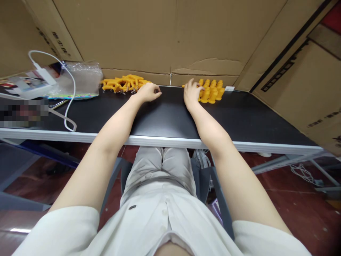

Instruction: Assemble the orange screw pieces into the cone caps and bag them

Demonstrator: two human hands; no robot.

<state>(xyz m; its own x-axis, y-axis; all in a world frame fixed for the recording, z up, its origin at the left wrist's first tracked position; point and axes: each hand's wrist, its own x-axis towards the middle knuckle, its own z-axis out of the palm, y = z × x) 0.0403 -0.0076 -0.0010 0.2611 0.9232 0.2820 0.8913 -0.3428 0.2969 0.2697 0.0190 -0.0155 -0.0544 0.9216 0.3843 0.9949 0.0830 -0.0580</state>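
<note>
A loose heap of orange plastic pieces [123, 83] lies at the back of the black table [165, 117], left of centre. My left hand [148, 92] rests just right of that heap with its fingers curled together; whether it holds anything is hidden. Further right, several orange pieces [213, 91] stand in a neat row against the cardboard wall. My right hand [192, 93] lies on the left end of this row, fingers stretched over the pieces.
A clear plastic bag [80, 78] and a white charger with its cable [68, 103] lie at the table's left end beside printed packaging [26, 85]. Cardboard sheets [170, 39] wall in the back and right side. Cables lie on the floor under the table's right end.
</note>
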